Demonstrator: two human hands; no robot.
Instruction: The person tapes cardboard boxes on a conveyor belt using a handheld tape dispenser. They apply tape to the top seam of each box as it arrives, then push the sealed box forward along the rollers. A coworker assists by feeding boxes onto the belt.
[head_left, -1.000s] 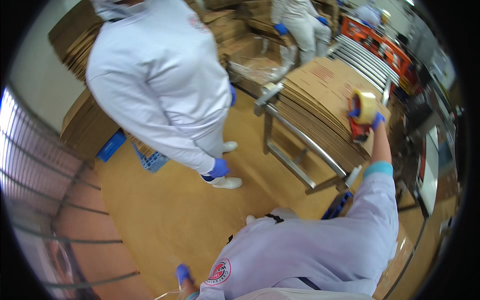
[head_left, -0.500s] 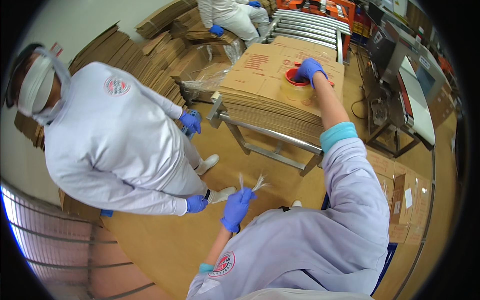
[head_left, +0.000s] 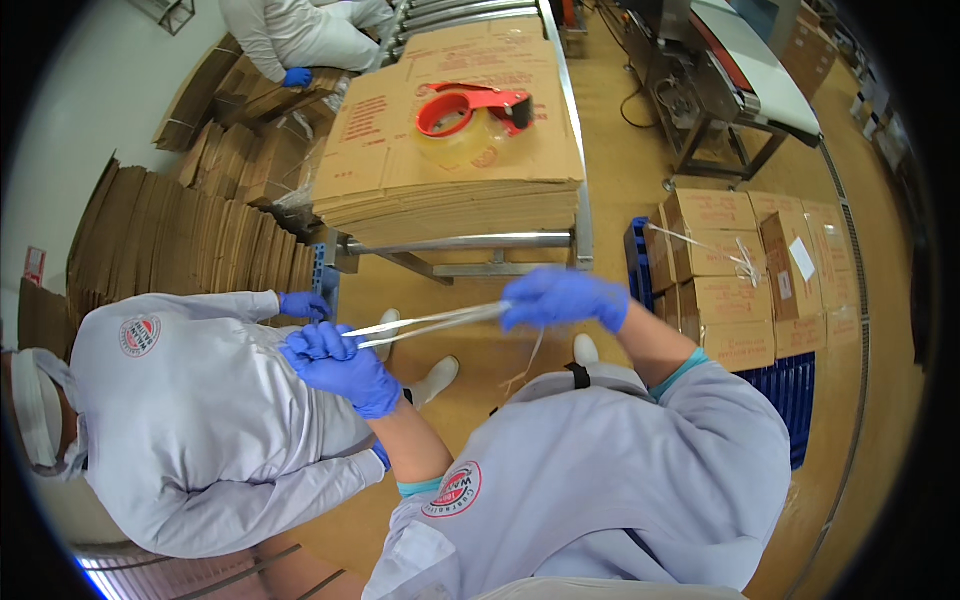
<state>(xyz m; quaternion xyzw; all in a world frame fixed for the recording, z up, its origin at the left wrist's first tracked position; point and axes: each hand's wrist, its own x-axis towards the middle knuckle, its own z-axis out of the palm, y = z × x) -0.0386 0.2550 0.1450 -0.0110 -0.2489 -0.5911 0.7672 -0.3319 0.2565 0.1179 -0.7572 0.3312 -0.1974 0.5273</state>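
Note:
My left hand (head_left: 345, 368), in a blue glove, is closed around white plastic strings (head_left: 430, 321). The strings stretch across in front of me to my right hand (head_left: 565, 300), also blue-gloved, which grips their other end and is smeared by motion. A loose strand dangles below the right hand. Beyond both hands, a red tape dispenser (head_left: 478, 98) with a large roll of clear tape lies on a stack of flat cardboard boxes (head_left: 450, 205). No hand touches the dispenser.
A co-worker (head_left: 220, 400) in white stands close at my left. Another person (head_left: 310, 40) sits at the far left beside stacked cardboard (head_left: 190, 230). Packed cartons (head_left: 720, 300) rest on a blue pallet (head_left: 785, 395) at right. Behind are a roller conveyor (head_left: 460, 15) and a belt machine (head_left: 740, 70).
My right hand has left the tape dispenser and come back to grip the strings. My left hand has moved left, and the strings are now stretched between both hands. The view has shifted right.

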